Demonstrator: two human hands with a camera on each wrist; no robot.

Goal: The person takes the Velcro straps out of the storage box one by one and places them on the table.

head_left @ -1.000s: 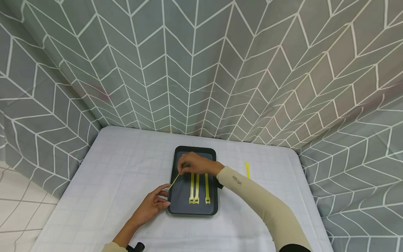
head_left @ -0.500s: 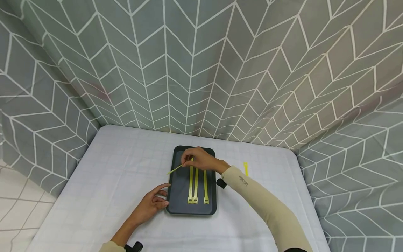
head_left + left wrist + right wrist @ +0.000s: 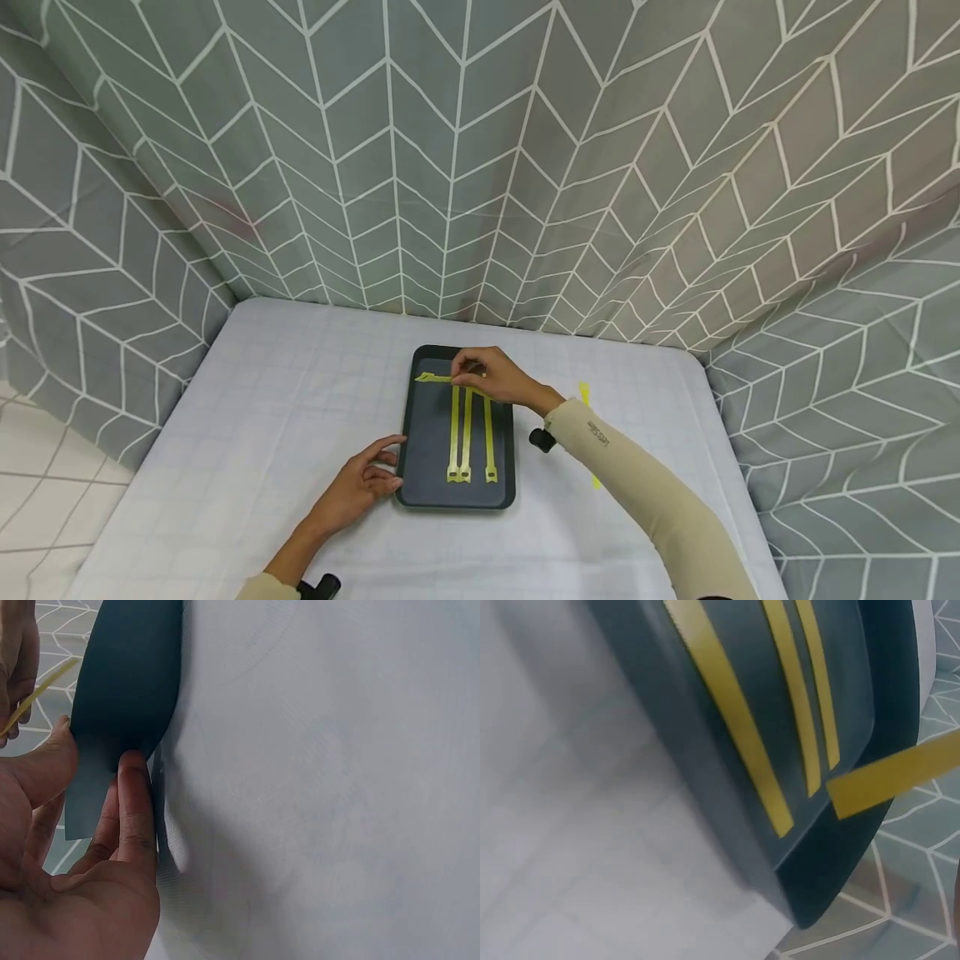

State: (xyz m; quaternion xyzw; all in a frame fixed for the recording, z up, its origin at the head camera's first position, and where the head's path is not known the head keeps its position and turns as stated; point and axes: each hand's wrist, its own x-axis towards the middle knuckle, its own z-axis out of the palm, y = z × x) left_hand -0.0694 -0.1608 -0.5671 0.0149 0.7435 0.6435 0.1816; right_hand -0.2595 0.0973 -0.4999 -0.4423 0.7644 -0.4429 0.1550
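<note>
My right hand [image 3: 487, 373] pinches a yellow cable strap [image 3: 432, 378] crosswise above the far end of the dark tray [image 3: 427, 492]. One end of this strap, slotted in shape, points left; its free end [image 3: 892, 778] shows in the right wrist view. Inside the tray three more yellow straps [image 3: 467, 437] lie lengthwise, slotted ends toward me, two close together and one apart on the right. With thumb and fingertips, my left hand [image 3: 358, 492] holds the tray's left side. In the left wrist view the fingers [image 3: 135, 799] press against the tray's outer wall.
Another yellow strap [image 3: 584, 393] lies on the white-covered table [image 3: 300, 375] right of the tray, partly hidden by my right sleeve [image 3: 637, 475]. A grey patterned curtain [image 3: 465, 208] hangs behind the table and at both sides.
My right hand has moved right and slightly back with the strap, which has turned from slanting toward me to lying crosswise. The left hand stays at the tray's side.
</note>
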